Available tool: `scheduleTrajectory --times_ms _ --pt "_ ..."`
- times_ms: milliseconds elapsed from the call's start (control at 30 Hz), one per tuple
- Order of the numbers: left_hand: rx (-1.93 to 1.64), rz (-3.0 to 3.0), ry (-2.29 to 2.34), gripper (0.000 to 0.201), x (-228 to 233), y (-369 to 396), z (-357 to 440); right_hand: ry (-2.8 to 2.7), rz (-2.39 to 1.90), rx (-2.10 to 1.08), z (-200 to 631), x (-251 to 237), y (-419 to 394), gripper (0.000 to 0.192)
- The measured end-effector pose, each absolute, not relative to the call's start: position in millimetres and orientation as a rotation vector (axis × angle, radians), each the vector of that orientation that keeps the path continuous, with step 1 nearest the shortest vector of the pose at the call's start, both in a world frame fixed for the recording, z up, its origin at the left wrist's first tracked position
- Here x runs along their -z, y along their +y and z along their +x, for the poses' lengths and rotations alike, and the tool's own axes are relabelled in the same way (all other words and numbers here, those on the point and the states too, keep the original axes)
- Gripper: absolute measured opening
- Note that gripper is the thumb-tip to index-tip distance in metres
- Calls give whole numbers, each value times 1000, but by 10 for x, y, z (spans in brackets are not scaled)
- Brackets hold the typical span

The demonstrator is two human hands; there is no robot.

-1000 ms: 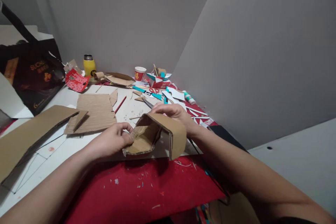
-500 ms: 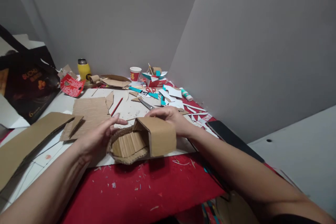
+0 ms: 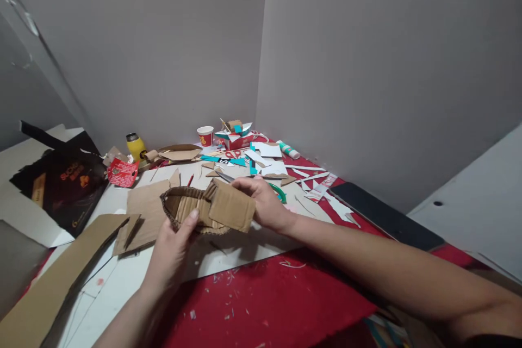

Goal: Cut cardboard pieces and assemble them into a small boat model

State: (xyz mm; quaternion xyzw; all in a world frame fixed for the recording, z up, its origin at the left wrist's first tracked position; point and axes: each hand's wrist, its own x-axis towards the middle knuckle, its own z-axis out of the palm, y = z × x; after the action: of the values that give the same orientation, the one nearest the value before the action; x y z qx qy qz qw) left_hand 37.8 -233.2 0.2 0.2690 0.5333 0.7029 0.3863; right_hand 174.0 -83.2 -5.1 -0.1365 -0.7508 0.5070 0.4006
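Both my hands hold a small cardboard model lifted above the table: a curved, boat-like corrugated shell with a flat brown flap folded over its right end. My left hand grips the shell's near rim from below, thumb pressed on the edge. My right hand clasps the flap end from the far side, fingers curled over it. Under the model lies a white sheet on the red table cover.
Flat cardboard pieces and a long cardboard strip lie at left, beside a black bag. At the back stand a yellow bottle, a paper cup, paper scraps and a glue bottle. A dark phone lies at right.
The cardboard model has been lifted off the table and tipped so its open hollow faces me. My left hand moved under its near rim. The camera tilted up and turned.
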Motion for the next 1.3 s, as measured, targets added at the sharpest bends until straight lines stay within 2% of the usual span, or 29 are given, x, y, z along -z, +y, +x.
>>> scheduleTrajectory --times_ms 133,300,433,633,833,1033,1300 --pt "-1813 756 1466 41 66 -2342 408 -1938 -279 -1330 1742 66 -872 14" --pt "-1757 752 1555 29 65 -2378 490 -1958 -264 -1049 1744 137 -868 15" --pt "-1714 704 1589 21 40 -2392 546 -2019 -201 -842 1763 174 -900 6" --pt "-1672 712 1547 21 84 -2390 518 -2093 -134 -579 1770 160 -947 4" --pt "-1628 737 1573 14 117 -2389 499 -2108 -126 -462 1783 164 -976 7" --pt "-1619 717 1561 17 86 -2384 495 -2165 -143 -317 1811 206 -984 11" --pt "-1662 719 1477 22 112 -2391 525 -2339 -88 -158 1816 176 -988 6"
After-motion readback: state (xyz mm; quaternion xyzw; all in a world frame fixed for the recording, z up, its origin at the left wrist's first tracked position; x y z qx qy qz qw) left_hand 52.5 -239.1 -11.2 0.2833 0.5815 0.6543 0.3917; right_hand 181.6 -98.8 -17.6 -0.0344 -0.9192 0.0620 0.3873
